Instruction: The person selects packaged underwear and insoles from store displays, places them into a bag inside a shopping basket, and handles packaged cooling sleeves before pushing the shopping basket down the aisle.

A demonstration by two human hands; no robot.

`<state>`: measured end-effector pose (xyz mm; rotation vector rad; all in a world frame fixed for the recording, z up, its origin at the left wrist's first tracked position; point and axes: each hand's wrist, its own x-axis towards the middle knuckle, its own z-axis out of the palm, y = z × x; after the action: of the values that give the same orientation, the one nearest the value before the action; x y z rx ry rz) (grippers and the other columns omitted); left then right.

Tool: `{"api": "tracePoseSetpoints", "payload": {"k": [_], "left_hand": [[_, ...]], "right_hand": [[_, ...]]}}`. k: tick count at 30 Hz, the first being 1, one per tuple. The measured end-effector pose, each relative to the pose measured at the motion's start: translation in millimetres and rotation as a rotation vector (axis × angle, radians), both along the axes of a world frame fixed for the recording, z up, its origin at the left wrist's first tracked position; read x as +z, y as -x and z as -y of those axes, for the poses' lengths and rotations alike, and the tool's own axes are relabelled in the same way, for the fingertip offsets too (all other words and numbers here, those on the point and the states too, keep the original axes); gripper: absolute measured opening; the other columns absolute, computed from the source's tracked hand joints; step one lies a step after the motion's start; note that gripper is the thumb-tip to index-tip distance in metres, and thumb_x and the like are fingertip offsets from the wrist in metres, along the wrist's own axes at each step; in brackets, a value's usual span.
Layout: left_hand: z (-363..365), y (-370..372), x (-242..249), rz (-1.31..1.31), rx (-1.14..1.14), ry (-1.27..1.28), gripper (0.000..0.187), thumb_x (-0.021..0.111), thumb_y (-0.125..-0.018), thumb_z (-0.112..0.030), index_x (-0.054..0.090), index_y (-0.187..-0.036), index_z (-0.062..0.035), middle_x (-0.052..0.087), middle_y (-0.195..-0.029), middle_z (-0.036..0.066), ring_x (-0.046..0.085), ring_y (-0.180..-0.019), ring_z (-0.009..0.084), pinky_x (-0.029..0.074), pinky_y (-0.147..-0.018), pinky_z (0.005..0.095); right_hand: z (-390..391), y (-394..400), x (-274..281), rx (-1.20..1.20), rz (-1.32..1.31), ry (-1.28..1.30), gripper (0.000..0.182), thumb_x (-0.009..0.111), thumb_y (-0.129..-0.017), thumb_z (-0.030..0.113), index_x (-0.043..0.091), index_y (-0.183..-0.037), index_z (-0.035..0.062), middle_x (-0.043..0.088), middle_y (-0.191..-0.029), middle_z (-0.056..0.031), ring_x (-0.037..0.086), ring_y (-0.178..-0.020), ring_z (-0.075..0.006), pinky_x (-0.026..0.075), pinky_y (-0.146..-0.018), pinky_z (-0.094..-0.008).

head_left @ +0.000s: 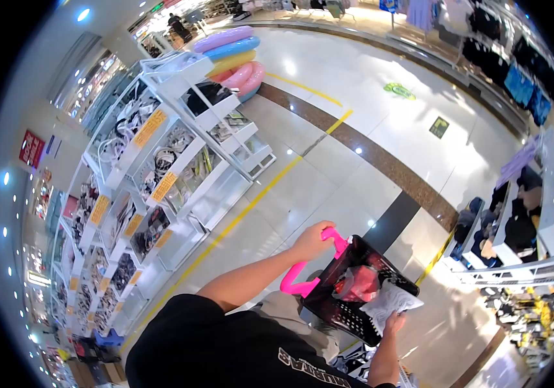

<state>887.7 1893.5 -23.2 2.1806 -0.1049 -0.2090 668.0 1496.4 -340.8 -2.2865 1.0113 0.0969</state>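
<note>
My left hand [312,241] is closed around the pink handle [300,282] of a black shopping basket [319,309]. The basket hangs tilted in front of my legs. Inside it lies a red item in clear wrapping [358,284]. At the basket's right rim, my right hand [394,322] grips the edge of a white plastic-looking packet [390,302]. That packet lies partly over the basket opening, and its contents cannot be made out.
White shelves [180,187] with small goods and orange labels stand on the left. Stacked pastel swim rings [228,48] are at their far end. Bins of dark goods [522,207] stand on the right. Yellow lines [251,197] cross the tiled floor.
</note>
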Motion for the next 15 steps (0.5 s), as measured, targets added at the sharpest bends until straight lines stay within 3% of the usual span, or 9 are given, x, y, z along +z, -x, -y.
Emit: {"api": "tracePoseSetpoints", "payload": {"k": [1,4,7,8,11,15], "left_hand": [[-0.7,0.1,-4.1,0.009,0.003,0.01,0.045,0.065,-0.084,-0.02,0.058,-0.124,-0.002,0.066,-0.11,0.02,0.064,-0.101,0.0331,0.05,-0.088,0.0383],[-0.5,0.0,-2.9,0.003,0.016,0.022,0.044,0.064,-0.083,-0.019,0.059,-0.123,-0.0023,0.066,-0.112,0.02,0.063,-0.105,0.0361,0.05,-0.091,0.041],[2.2,-2.2,-2.5,-0.043,0.031,0.02,0.041,0.063,-0.083,-0.019,0.059,-0.121,-0.0028,0.065,-0.114,0.02,0.062,-0.107,0.0352,0.049,-0.093,0.0406],[2.9,-3.0,-6.7,-0.049,0.029,0.025,0.042,0.064,-0.084,-0.02,0.059,-0.121,-0.003,0.064,-0.114,0.02,0.061,-0.108,0.0348,0.048,-0.094,0.0402],[9.6,0.8,-2.7,-0.066,0.051,0.042,0.038,0.064,-0.083,-0.019,0.059,-0.118,-0.0036,0.059,-0.116,0.02,0.058,-0.11,0.0361,0.047,-0.096,0.0412],[20.1,-0.8,-15.3,0.001,0.059,0.088,0.035,0.065,-0.082,-0.016,0.06,-0.115,-0.0046,0.053,-0.119,0.02,0.055,-0.111,0.0382,0.045,-0.097,0.043]], "right_hand": [[-8.0,4.1,18.4,-0.016,-0.017,0.005,0.04,0.063,-0.084,0.018,0.06,-0.109,-0.0127,0.066,-0.097,-0.0306,0.065,-0.094,-0.045,0.049,-0.084,-0.0509],[-30.7,10.9,47.9,-0.226,0.094,-0.3,0.026,0.06,-0.084,0.015,0.062,-0.095,-0.009,0.06,-0.073,-0.0154,0.061,-0.063,-0.0206,0.049,-0.047,-0.0385],[-56.4,17.4,86.3,-0.288,0.176,-0.415,0.026,0.058,-0.089,0.015,0.06,-0.098,-0.009,0.059,-0.073,-0.0103,0.057,-0.058,-0.0199,0.05,-0.048,-0.037],[-65.1,18.9,99.1,-0.344,0.224,-0.481,0.023,0.057,-0.091,0.015,0.058,-0.097,-0.0067,0.056,-0.073,-0.0044,0.053,-0.056,-0.0161,0.046,-0.045,-0.0336],[-75.8,28.6,135.3,-0.407,0.285,-0.591,0.023,0.058,-0.091,0.017,0.061,-0.096,-0.0056,0.056,-0.071,-0.0033,0.054,-0.061,-0.0139,0.044,-0.046,-0.033],[-85.3,38.8,164.2,-0.459,0.529,-0.574,0.016,0.058,-0.094,0.017,0.058,-0.089,0.0024,0.048,-0.069,0.002,0.046,-0.059,-0.0082,0.034,-0.045,-0.0276]]}}
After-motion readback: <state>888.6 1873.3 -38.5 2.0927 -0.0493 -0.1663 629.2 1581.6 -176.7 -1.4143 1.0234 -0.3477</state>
